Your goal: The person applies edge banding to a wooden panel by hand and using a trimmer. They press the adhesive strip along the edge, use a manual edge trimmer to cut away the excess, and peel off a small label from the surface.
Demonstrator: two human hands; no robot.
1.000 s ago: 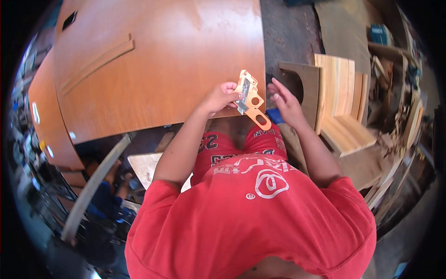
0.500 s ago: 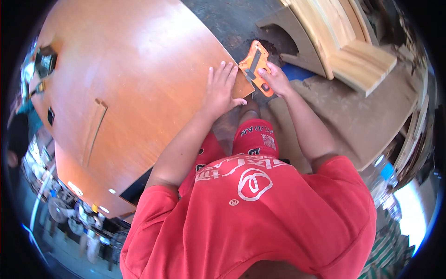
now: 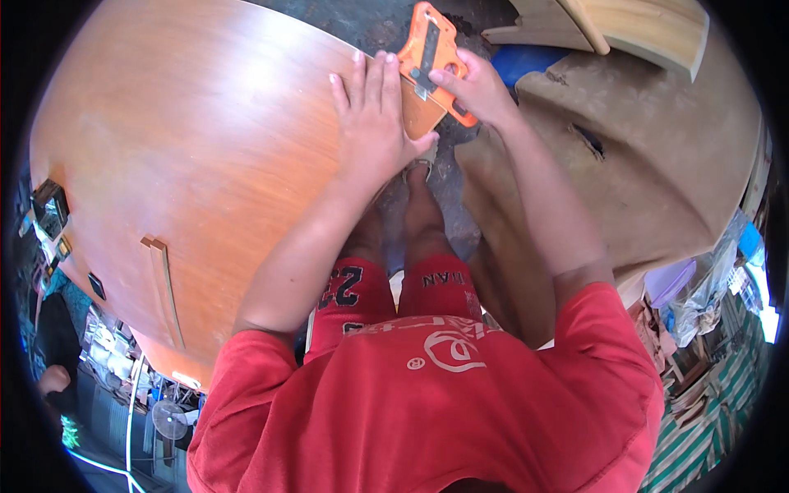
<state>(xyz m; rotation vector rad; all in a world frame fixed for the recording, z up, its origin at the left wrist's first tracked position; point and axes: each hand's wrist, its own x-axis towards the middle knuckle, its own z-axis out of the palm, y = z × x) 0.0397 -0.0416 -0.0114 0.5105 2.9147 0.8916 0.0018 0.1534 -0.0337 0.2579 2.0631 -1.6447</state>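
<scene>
My left hand [image 3: 374, 123] lies flat on a wide reddish-brown wood panel [image 3: 238, 148], near its right corner, with fingers stretched and thumb out to the side. In my right hand [image 3: 481, 90] is an orange hand-held edge trimmer [image 3: 424, 34], gripped at its right side with the thumb on its face. A dark bar and a small metal plate show on the trimmer. It sits against the panel's right edge, partly over the corner, just right of my left fingertips. My right fingers behind the trimmer are hidden.
A narrow wood strip [image 3: 167, 287], a dark phone-like object [image 3: 97, 286] and a dark box [image 3: 51, 207] lie on the panel's left part. Brown sheeting [image 3: 633, 156] with a tear covers something at right. Pale boards [image 3: 649, 33] stand beyond it. A person's hand [image 3: 54, 380] shows at far left.
Both hands and the trimmer appear higher and slightly left in the picture as the view has shifted. The trimmer stays in my right hand at the panel's corner.
</scene>
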